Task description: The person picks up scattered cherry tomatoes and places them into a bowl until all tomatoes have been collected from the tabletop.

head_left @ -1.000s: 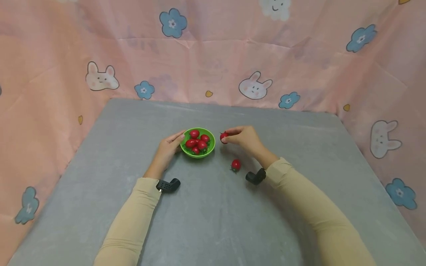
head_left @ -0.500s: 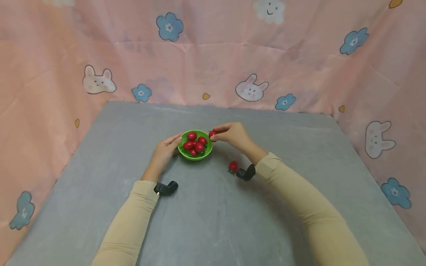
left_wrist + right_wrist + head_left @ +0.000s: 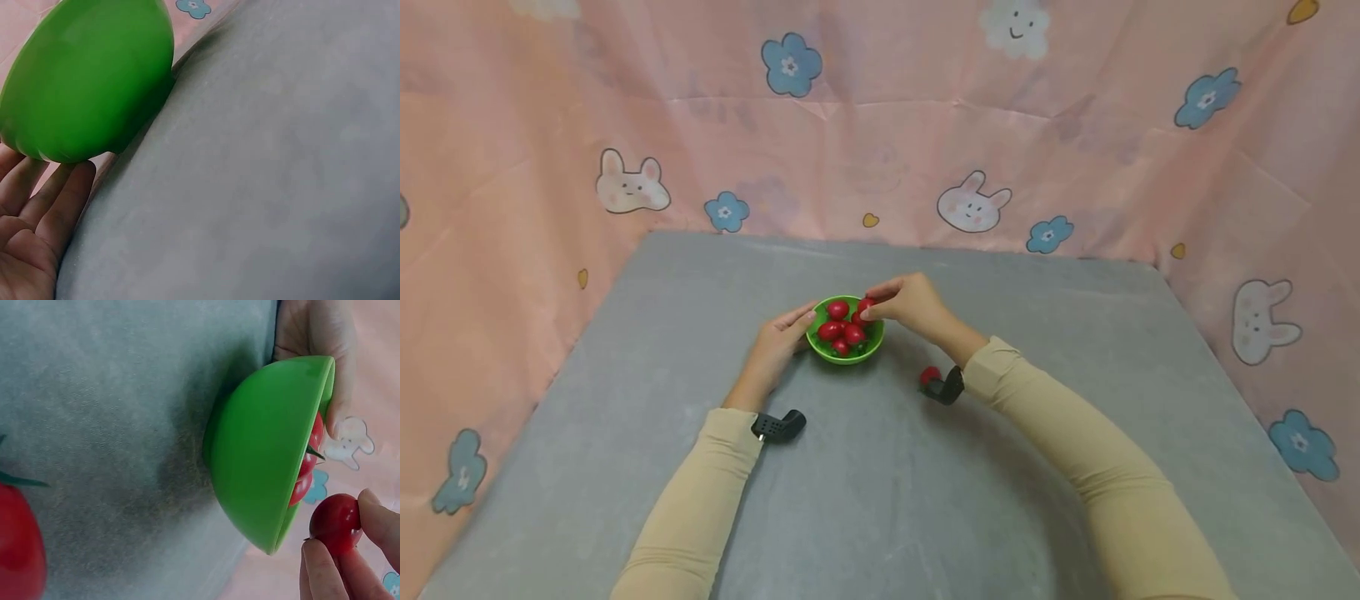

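Note:
My left hand (image 3: 772, 348) holds the green bowl (image 3: 846, 361) at its left side, thumb at the rim; in the left wrist view its fingers (image 3: 65, 200) touch the bowl's outer wall (image 3: 94, 81). Several red cherry tomatoes (image 3: 831, 331) lie in the bowl. Between thumb and fingertips, my right hand (image 3: 919, 307) pinches another cherry tomato (image 3: 335, 519) just over the bowl's right rim. A loose cherry tomato (image 3: 928, 374) with a green stem sits on the table below my right wrist, partly covered by the wrist camera.
The grey table (image 3: 850, 483) carries the bowl and the loose tomato. A pink curtain (image 3: 880, 125) with rabbits and blue flowers hangs behind and along both sides. Black cameras are strapped at my left wrist (image 3: 781, 427) and right wrist (image 3: 945, 387).
My right hand has moved left with its cherry tomato, from beside the bowl to over the rim. My left hand has kept its hold on the bowl. The loose tomato has become partly covered.

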Demonstrator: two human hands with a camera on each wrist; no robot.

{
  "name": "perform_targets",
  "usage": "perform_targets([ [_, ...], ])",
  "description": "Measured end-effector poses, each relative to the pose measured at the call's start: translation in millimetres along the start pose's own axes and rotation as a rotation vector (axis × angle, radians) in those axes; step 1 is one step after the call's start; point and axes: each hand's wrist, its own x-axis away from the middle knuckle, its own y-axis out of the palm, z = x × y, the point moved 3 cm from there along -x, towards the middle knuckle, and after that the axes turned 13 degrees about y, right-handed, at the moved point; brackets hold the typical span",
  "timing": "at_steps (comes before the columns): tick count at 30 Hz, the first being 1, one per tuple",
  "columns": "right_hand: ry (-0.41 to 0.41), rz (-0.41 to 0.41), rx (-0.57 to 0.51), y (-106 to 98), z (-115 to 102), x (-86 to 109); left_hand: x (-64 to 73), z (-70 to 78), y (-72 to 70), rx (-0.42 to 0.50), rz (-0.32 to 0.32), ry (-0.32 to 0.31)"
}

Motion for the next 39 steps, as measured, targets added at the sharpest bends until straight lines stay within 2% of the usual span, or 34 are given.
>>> perform_targets([
  [9, -0.006, -0.003, 0.06, 2.3, -8.0, -4.3, 0.1, 0.7, 0.5, -0.005, 0.003, -0.01],
  [18, -0.043, -0.027, 0.193, 8.6, -14.0, -9.7, -0.3, 1.8, 1.5, -0.012, 0.0, -0.013],
  [23, -0.029, -0.026, 0.207, 13.1, -16.4, -9.2, -0.1, 2.6, 1.7, -0.011, -0.004, -0.018],
  [29, -0.05, -0.023, 0.227, 15.8, -19.4, -8.9, -0.7, 3.2, 1.7, -0.04, -0.003, -0.024],
  [39, -0.055, -0.049, 0.156, 12.8, -17.0, -11.3, -2.3, -1.1, -0.5, -0.027, 0.002, -0.022],
])
